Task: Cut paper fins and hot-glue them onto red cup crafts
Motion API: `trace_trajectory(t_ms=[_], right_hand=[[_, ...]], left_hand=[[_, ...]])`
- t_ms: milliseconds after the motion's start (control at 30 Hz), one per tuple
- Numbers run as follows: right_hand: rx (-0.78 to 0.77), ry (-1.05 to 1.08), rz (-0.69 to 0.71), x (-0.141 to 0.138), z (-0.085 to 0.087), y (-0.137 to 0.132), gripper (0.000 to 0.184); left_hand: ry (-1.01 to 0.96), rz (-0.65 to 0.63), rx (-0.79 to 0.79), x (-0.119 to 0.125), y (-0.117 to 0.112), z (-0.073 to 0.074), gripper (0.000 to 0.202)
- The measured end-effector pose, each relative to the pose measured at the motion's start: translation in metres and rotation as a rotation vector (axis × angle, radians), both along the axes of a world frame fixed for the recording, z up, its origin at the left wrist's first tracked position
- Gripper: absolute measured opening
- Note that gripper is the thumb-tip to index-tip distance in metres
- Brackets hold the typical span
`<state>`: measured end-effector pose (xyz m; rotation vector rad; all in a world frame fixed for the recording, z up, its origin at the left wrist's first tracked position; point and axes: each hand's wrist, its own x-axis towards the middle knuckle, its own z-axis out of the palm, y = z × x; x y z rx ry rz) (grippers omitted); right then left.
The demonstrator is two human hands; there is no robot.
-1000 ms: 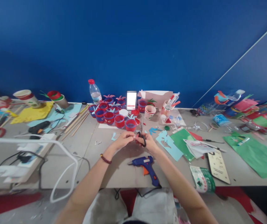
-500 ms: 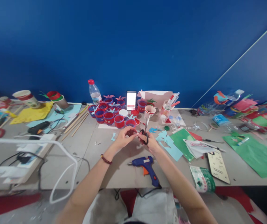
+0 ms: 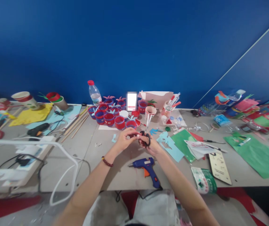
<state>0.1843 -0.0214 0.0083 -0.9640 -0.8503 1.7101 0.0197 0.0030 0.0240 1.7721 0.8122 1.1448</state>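
Observation:
My right hand has its fingers through the black handles of a pair of scissors, whose blades point away from me toward the paper cup. Close beside it, my left hand is closed in a pinch, fingertips almost meeting the right hand's. Whatever the left fingers hold is too small to make out. A blue hot glue gun with an orange trigger lies just below both hands. Beyond them stand several red and blue decorated cups, some with leaf-shaped paper tops.
Blue paper scraps, green sheets and a green-white packet lie to the right. Leftward are wooden sticks, a power strip and a white cable looping over the table edge. A capped bottle stands near the blue wall.
The scissors and right hand have turned slightly, with the handle loops shifting a little to the right. My left hand stays almost in place, still pinched.

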Motion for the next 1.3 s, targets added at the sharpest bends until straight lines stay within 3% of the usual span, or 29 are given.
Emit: trace_trajectory(t_ms=[367,767,900,1000,1167,1300], right_hand=[[0.021,0.154,0.121,0.001,0.004,-0.003,0.031],[-0.039,0.146,0.167,0.0,0.006,-0.005,0.041],[0.008,0.089,0.091,0.0,0.005,-0.004,0.039],[0.059,0.036,0.05,0.001,0.003,-0.003,0.036],[0.169,-0.089,-0.019,0.0,-0.002,-0.001,0.035],[0.237,-0.226,-0.088,-0.001,0.0,-0.001,0.035]], left_hand=[[-0.045,-0.017,-0.038,0.001,-0.003,-0.001,0.021],[0.002,-0.019,-0.024,0.002,-0.009,0.006,0.026],[-0.023,0.011,-0.144,0.005,-0.011,0.008,0.04],[-0.078,0.036,-0.267,0.007,-0.012,0.008,0.034],[-0.155,-0.039,-0.514,0.007,-0.009,0.007,0.038],[-0.166,-0.071,-0.608,0.003,-0.007,0.007,0.037]])
